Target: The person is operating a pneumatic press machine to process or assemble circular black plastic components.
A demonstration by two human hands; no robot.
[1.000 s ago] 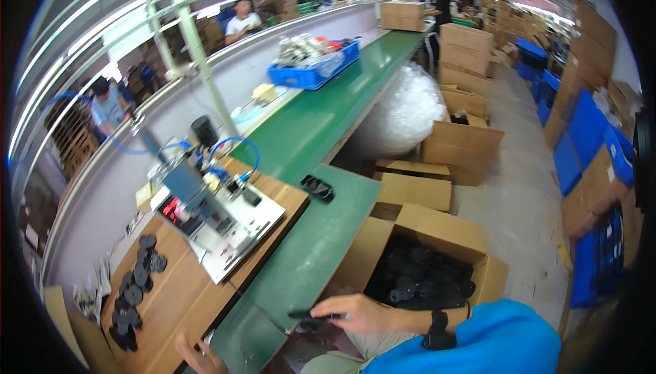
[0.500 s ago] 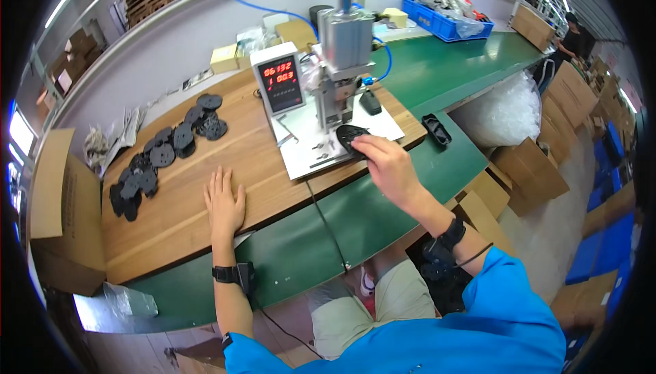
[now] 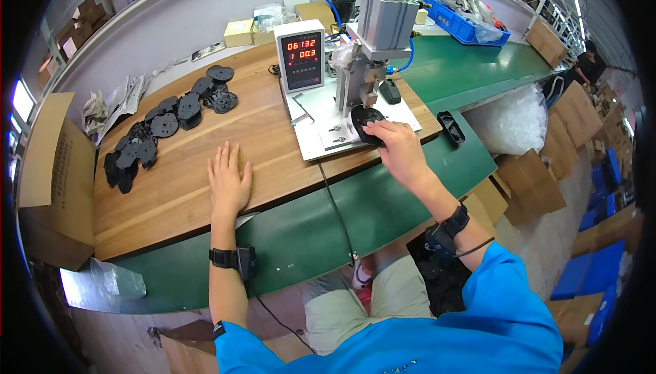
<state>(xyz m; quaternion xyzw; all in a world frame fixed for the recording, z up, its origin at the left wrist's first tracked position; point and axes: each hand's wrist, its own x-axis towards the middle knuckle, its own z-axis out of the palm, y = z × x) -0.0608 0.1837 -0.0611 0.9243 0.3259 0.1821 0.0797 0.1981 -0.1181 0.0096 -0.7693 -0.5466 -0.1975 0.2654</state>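
My right hand [image 3: 402, 148] grips the near edge of a round black plastic part [image 3: 363, 122], its fingers closed on it. That part sits under the head of a metal pneumatic press [image 3: 372, 52], over the white base plate [image 3: 316, 143]. Flat on the wooden board [image 3: 184, 176] lies my left hand [image 3: 229, 177], fingers stretched out, holding nothing. Beyond it, several similar black discs [image 3: 165, 125] are spread in an overlapping row. Whether the part touches the press's tool is hidden.
A display box [image 3: 301, 59] with red digits stands left of the press. An oblong black shell [image 3: 451, 128] lies on the green table [image 3: 444, 162]; another black piece [image 3: 389, 91] rests behind the press. An open cardboard box [image 3: 58, 189] stands at far left, a blue crate [image 3: 465, 25] at back right.
The view has shifted, so the bench appears moved. My right hand still holds the black part, which now sits closer under the press head. My left hand stays flat on the board.
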